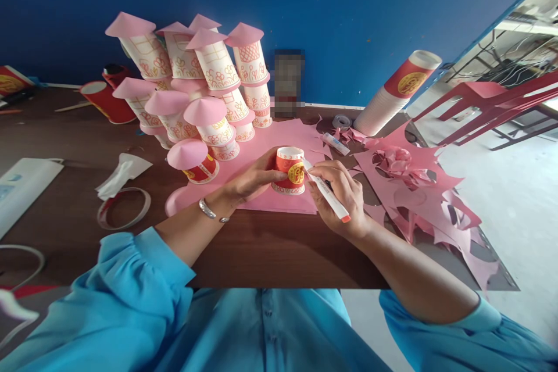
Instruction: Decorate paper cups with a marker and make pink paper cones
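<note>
1. Steadying the cup (290, 184), the left hand (256, 180) is curling round its side, apparently to stop it turning; whether it is resting on the pink paper (296, 133) below, I can't tell.
2. The right hand (351, 195) is pinching the pen (331, 200) near its tip, seemingly for control against the cup's side.
3. Roofed cups (215, 67) are standing stacked at left, likely to leave working room.
4. Yellow emblems (296, 173) are marking the cup and the cup stack (387, 99), but I'm not reading them for certain.
</note>
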The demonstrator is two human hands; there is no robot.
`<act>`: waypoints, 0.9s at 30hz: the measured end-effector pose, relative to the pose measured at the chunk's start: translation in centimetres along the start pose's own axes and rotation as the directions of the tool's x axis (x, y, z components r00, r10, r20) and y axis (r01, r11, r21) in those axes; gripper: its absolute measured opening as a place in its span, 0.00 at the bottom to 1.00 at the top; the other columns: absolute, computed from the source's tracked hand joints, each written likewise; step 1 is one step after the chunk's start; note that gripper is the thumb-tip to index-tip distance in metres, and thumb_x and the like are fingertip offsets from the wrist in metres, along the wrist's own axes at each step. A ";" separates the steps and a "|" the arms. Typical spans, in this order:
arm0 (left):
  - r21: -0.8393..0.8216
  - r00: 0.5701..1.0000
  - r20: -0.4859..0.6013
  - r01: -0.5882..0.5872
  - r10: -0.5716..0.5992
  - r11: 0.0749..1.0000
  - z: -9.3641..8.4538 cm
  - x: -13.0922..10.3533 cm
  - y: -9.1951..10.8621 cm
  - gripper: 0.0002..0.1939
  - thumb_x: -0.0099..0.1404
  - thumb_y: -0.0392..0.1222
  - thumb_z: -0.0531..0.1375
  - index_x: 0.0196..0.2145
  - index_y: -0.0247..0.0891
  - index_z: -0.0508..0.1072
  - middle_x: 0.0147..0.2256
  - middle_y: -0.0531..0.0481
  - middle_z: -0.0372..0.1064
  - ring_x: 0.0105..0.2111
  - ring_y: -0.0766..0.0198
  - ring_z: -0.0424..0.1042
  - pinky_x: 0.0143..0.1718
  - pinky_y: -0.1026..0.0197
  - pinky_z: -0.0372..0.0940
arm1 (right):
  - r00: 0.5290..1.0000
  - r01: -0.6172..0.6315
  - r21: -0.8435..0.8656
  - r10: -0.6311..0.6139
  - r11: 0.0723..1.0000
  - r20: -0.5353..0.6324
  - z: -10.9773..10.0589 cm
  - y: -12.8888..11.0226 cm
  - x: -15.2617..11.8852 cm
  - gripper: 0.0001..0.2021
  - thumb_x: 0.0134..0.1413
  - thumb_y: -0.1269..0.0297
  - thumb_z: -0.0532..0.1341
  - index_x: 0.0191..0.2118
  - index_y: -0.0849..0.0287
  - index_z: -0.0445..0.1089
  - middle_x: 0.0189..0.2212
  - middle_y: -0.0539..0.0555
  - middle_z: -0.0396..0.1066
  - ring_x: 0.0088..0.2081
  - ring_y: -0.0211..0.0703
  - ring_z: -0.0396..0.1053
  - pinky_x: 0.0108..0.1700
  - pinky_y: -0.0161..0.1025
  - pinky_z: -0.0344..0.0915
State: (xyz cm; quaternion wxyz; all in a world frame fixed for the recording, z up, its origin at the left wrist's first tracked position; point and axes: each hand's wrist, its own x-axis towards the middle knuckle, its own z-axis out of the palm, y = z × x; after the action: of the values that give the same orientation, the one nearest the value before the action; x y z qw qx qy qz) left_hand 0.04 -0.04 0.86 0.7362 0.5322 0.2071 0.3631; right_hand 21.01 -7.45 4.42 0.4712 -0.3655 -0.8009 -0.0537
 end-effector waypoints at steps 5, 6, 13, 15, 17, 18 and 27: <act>0.066 0.996 -0.055 0.074 -0.071 0.995 0.6 -0.1 0.2 0.36 0.58 0.47 0.76 0.60 0.39 0.69 0.50 0.43 0.74 0.51 0.52 0.74 0.52 0.51 0.69 | 1.000 0.011 0.023 -0.011 1.000 0.020 0.1 -0.2 0.0 0.10 0.71 0.70 0.60 0.54 0.54 0.68 0.41 0.55 0.78 0.43 0.45 0.80 0.38 0.37 0.77; 0.073 0.995 -0.065 0.085 -0.080 0.994 0.7 -0.1 0.3 0.37 0.57 0.47 0.77 0.60 0.39 0.69 0.50 0.43 0.74 0.51 0.52 0.74 0.51 0.51 0.70 | 1.000 0.016 0.025 -0.016 1.000 0.019 0.1 -0.2 0.0 0.10 0.71 0.70 0.60 0.54 0.54 0.68 0.41 0.55 0.78 0.43 0.45 0.80 0.38 0.37 0.76; 0.022 0.999 -0.047 0.019 -0.018 1.000 0.3 0.2 0.0 0.31 0.60 0.43 0.75 0.59 0.42 0.71 0.54 0.41 0.75 0.53 0.50 0.74 0.52 0.50 0.70 | 1.000 0.013 0.018 -0.013 1.000 -0.018 0.1 0.1 -0.1 0.09 0.71 0.68 0.61 0.53 0.54 0.68 0.40 0.55 0.77 0.40 0.44 0.79 0.37 0.38 0.76; -0.005 0.999 -0.032 -0.018 0.018 1.000 0.2 0.2 0.0 0.30 0.61 0.43 0.74 0.58 0.41 0.72 0.54 0.42 0.75 0.55 0.49 0.73 0.54 0.49 0.69 | 1.000 -0.009 0.013 0.009 1.000 -0.018 0.2 0.1 -0.1 0.08 0.71 0.67 0.61 0.53 0.54 0.68 0.41 0.55 0.78 0.40 0.44 0.79 0.37 0.38 0.76; -0.030 0.999 -0.017 -0.044 0.043 0.999 0.2 0.2 0.0 0.29 0.61 0.44 0.74 0.58 0.41 0.72 0.55 0.41 0.75 0.55 0.49 0.73 0.56 0.49 0.68 | 1.000 -0.022 0.012 0.022 1.000 -0.010 0.3 0.0 -0.2 0.08 0.72 0.67 0.60 0.53 0.53 0.68 0.41 0.55 0.78 0.41 0.44 0.79 0.37 0.38 0.76; -0.036 0.999 -0.013 -0.046 0.046 0.998 0.2 0.1 0.0 0.30 0.61 0.44 0.74 0.58 0.40 0.72 0.55 0.41 0.75 0.54 0.50 0.74 0.56 0.50 0.69 | 1.000 -0.024 0.013 0.024 1.000 -0.004 0.3 0.0 -0.2 0.08 0.72 0.68 0.60 0.53 0.54 0.68 0.41 0.55 0.78 0.41 0.44 0.79 0.37 0.38 0.76; -0.025 1.000 -0.015 0.002 -0.002 1.000 0.6 0.1 0.3 0.22 0.61 0.44 0.75 0.49 0.37 0.76 0.41 0.45 0.79 0.43 0.56 0.77 0.46 0.57 0.69 | 1.000 0.015 0.043 -0.014 0.999 -0.015 0.3 0.0 -0.1 0.07 0.71 0.68 0.61 0.51 0.55 0.68 0.39 0.55 0.78 0.40 0.44 0.79 0.38 0.38 0.75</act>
State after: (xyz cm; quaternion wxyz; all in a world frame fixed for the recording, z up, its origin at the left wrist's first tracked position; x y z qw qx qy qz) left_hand 0.45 -0.33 1.36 0.7416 0.5201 0.2084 0.3689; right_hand 20.81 -7.42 4.18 0.4844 -0.3489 -0.8011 -0.0424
